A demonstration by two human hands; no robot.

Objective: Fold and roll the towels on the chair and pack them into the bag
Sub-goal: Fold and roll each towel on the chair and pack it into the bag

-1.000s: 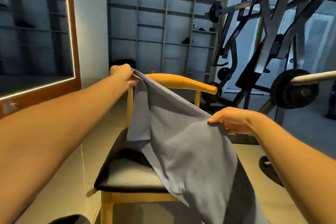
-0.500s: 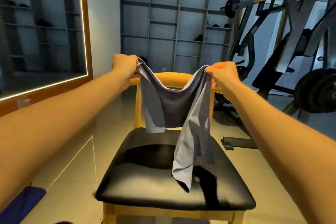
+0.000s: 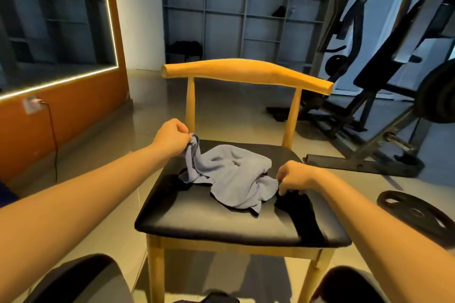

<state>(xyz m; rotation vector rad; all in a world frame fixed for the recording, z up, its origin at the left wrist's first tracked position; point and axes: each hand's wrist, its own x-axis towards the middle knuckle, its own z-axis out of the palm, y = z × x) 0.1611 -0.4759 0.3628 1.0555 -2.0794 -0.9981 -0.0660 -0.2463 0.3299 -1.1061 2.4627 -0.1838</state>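
The left grip (image 3: pixel 172 138) pinches a corner of the crumpled grey-blue towel (image 3: pixel 231 174), the right grip (image 3: pixel 294 177) its opposite edge, chair seat (image 3: pixel 197 219) beneath both.

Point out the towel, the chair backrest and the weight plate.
crumpled grey-blue cloth towel (image 3: pixel 231 177): head view, its middle.
curved wooden chair backrest (image 3: pixel 246 71): head view, rail centre.
round black weight plate (image 3: pixel 433 229): head view, top face.

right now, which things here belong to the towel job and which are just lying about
In use: towel, chair, left hand and right hand, both gripping the towel.
Lying about: weight plate, gym machine, shelves, wall socket.
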